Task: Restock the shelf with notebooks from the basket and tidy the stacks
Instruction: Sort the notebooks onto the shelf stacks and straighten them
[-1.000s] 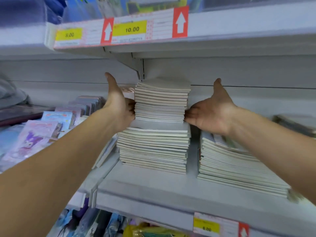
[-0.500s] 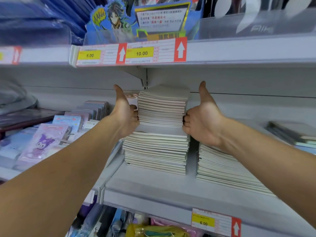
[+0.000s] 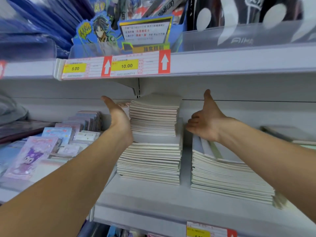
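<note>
Pale, thin paper notebooks (image 3: 153,117) sat stacked mid-shelf (image 3: 153,202), the open left hand (image 3: 119,120) flat against their side, the open right hand (image 3: 205,124) just clear, and they looked light, floppy, best squared by the edges.

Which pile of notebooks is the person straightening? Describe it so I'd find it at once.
Find the yellow 10.00 price tag on the upper shelf edge; the tall notebook stack stands right below it. The left hand touches its side, the right hand sits just clear. Unlike the lower, slanting stack to its right, it is two-tiered, the upper half narrower.
</note>
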The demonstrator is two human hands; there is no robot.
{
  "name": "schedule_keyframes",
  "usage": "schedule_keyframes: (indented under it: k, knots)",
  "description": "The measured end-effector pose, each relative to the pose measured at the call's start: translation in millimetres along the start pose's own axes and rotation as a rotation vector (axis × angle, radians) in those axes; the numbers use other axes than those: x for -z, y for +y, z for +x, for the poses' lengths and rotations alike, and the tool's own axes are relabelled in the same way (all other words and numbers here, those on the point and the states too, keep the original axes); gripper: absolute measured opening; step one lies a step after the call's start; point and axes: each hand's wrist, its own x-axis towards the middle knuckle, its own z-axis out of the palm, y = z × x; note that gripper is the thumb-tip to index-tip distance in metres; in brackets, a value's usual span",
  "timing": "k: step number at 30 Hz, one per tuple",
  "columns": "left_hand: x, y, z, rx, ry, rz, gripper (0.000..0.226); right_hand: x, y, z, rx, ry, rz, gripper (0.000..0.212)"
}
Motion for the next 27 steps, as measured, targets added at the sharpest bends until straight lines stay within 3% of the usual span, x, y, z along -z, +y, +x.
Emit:
schedule_keyframes:
  k: [3,6,7,9,10,14,19,24,27]
  knots:
    - [-18,-10,-17,-0.134,0.048,-0.215,0.093,-11,-7,24,0.012,0.000,0.090,0.123]
    - [-28,-7,-17,-0.210,0.081,-0.403,0.090,-23,-7,46,0.018,0.037,0.070,0.115]
    - [-27,4,-12,-0.148,0.060,-0.490,0.097,-24,-4,57,0.015,0.041,0.047,0.119]
    - [-13,15,15,0.066,-0.078,-0.336,0.126,-24,5,74,0.006,0.053,0.022,0.122]
    - [-4,15,26,0.141,-0.088,-0.133,0.136,-24,9,77,0.015,0.056,0.005,0.119]
    - [17,17,51,0.306,-0.339,-0.023,0.145,-28,12,72,0.044,0.039,-0.038,0.116]
    - [19,22,50,0.273,-0.472,0.109,0.138,-29,9,76,0.072,-0.011,-0.069,0.106]
    - [10,21,44,0.233,-0.453,0.230,0.136,-25,10,75,0.083,-0.008,-0.073,0.124]
    - [9,21,45,0.226,-0.467,0.288,0.137,-21,9,74,0.080,-0.058,-0.095,0.117]
